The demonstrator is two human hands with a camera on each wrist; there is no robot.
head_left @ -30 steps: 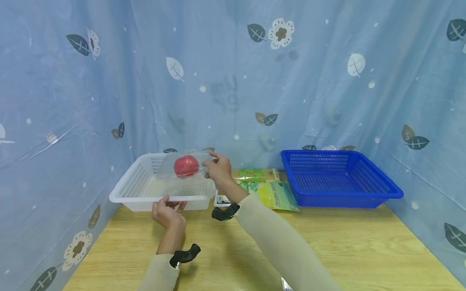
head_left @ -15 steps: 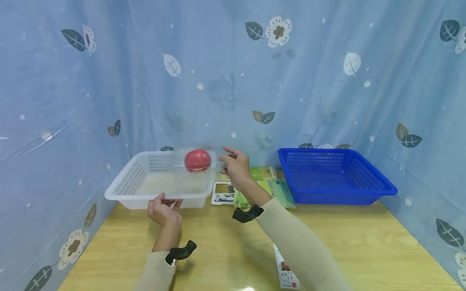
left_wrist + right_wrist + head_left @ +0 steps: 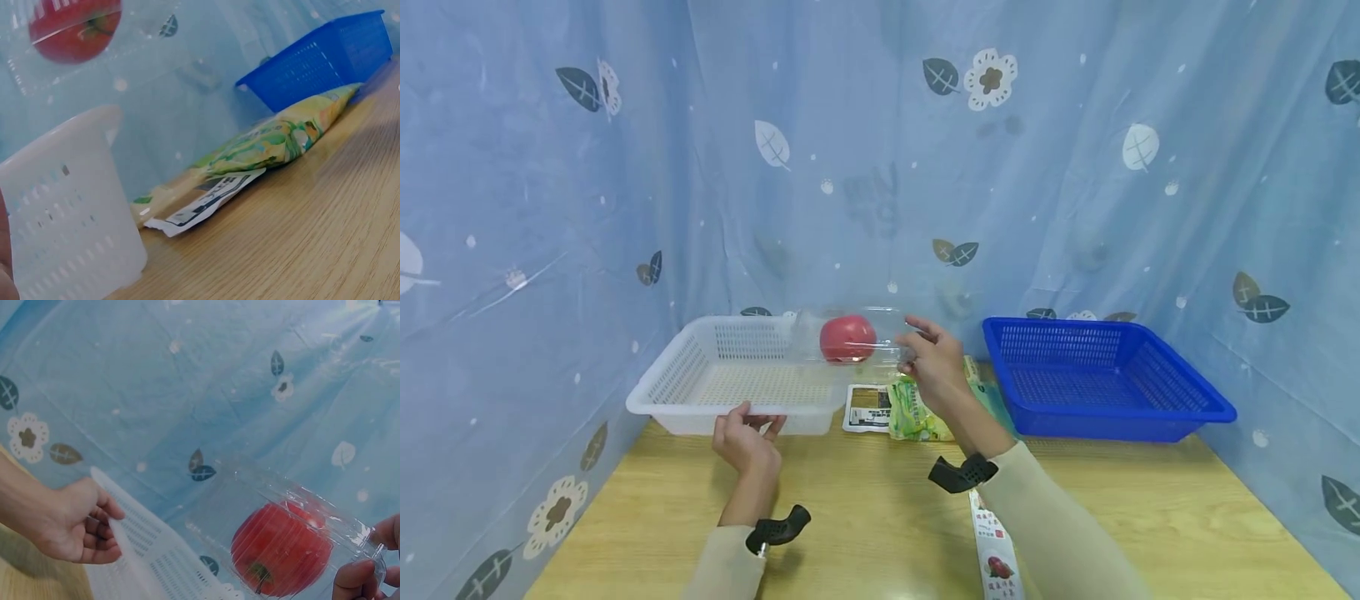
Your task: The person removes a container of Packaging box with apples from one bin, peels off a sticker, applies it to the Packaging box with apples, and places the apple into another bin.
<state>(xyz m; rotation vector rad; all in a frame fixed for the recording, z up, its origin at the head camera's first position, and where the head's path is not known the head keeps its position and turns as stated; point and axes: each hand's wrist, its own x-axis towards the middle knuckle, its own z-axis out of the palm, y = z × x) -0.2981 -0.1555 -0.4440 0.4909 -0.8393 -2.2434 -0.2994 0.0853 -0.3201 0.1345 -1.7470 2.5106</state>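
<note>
My right hand [image 3: 936, 367] pinches the right end of a clear plastic box [image 3: 886, 337] and holds it up in the air. Inside the box lies a red apple [image 3: 847, 338], its stem dip showing in the right wrist view. In the head view the box overlaps the right end of a white plastic basket [image 3: 677, 410]. My left hand [image 3: 747, 443] grips that basket's front rim, thumb on top and fingers under it. Only a sliver of the left hand shows at the edge of the left wrist view.
A blue basket [image 3: 1105, 425] stands at the back right. Between the baskets lie a white-edged flat pack [image 3: 867, 408] and a green-yellow bag [image 3: 917, 417]. A printed strip [image 3: 996, 550] lies under my right forearm. A blue curtain [image 3: 880, 167] hangs behind the wooden table [image 3: 850, 517].
My right hand has carried the box with the apple to the right, away from over the middle of the white basket. My left hand keeps its grip on the basket rim.
</note>
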